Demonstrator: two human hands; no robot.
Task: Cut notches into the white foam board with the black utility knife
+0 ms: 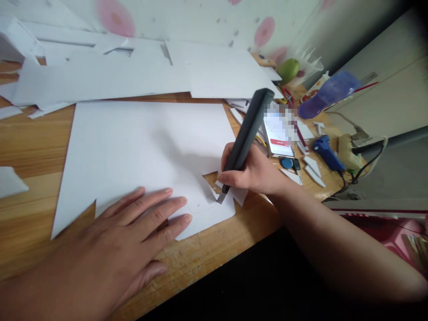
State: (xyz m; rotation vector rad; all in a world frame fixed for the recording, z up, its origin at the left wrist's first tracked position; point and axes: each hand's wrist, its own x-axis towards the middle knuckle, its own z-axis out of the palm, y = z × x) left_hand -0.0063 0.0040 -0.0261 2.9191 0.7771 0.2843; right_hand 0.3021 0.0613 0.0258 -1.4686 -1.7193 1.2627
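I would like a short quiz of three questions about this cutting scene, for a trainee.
1. True or false: the right hand holds a pair of scissors.
2. Which hand lies flat on the white sheet? A) left hand B) right hand
3. Fill in: the blade tip of the dark utility knife meets the sheet near its ____ edge.

Key:
1. False; it grips the utility knife.
2. A.
3. Near; the edge closest to the person, beside a cut-out notch.

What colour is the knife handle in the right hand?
Dark grey, almost black; the head view shows the knife best.
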